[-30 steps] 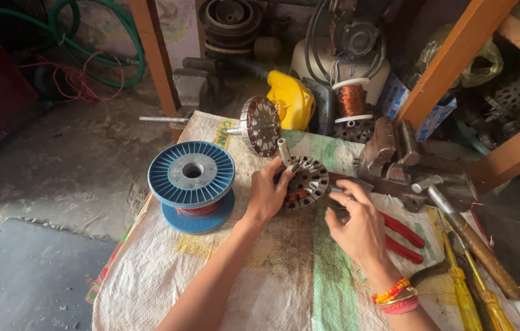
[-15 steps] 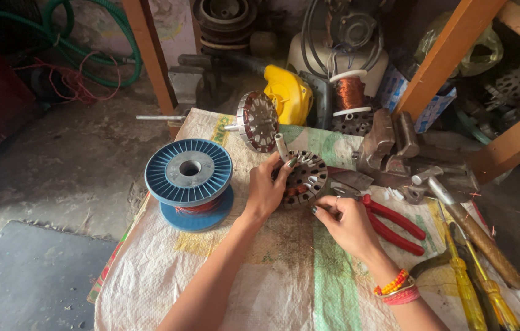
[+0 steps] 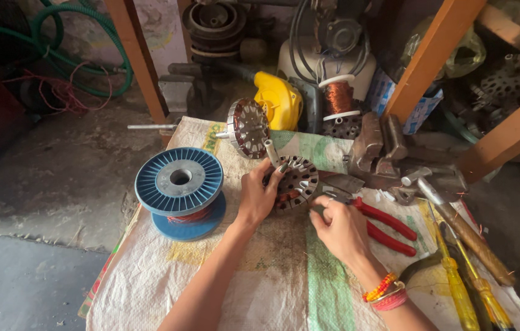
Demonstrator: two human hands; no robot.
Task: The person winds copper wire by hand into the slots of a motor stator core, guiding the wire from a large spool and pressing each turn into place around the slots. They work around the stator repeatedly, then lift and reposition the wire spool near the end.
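My left hand [image 3: 258, 195] grips the left rim of a round slotted metal stator core [image 3: 296, 182] that stands tilted on a woven sack [image 3: 260, 276]. My right hand [image 3: 341, 225] sits just right of the core, fingertips pinched at its lower right edge; what they pinch is too small to see. Red-handled pliers [image 3: 388, 228] lie beside the right hand. A blue spool [image 3: 179, 190] wound with copper wire stands left of my left hand.
A second wound stator on a shaft [image 3: 246, 127] stands behind the core. A grey bench vise [image 3: 388, 156], a wooden-handled hammer [image 3: 465, 230] and yellow screwdrivers [image 3: 459, 288] lie at the right. A copper wire bobbin [image 3: 337, 98], a yellow casing [image 3: 278, 101] and orange wooden legs [image 3: 431, 58] stand behind.
My right hand has slid a little left and down, uncovering the red pliers' handles. The left hand keeps its hold on the core. The view has shifted slightly.
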